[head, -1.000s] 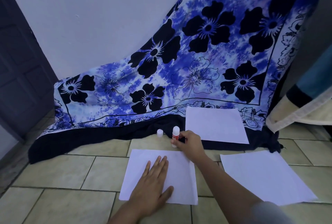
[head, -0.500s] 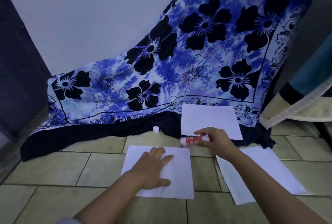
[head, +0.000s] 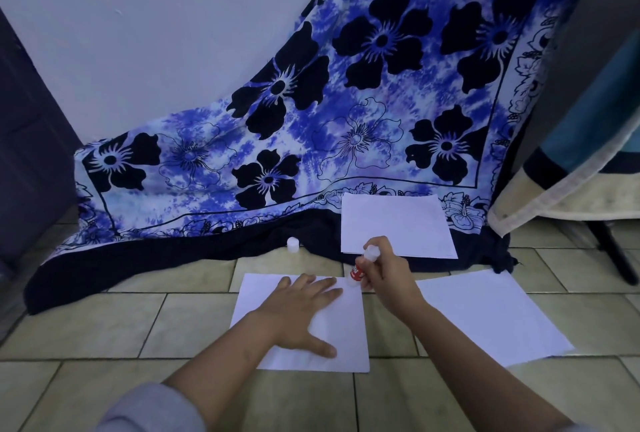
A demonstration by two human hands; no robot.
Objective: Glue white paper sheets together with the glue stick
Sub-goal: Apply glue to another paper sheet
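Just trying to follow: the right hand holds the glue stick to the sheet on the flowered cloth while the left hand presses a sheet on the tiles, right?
Not quite. In the head view the right hand holds the glue stick to the far right corner of the sheet on the tiles, the same one the left hand presses.

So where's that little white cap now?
In the head view, the cap stands at the cloth's dark hem, left of the far sheet.

No legible text. Red label on glue stick (head: 358, 270), white lettering too small to read.
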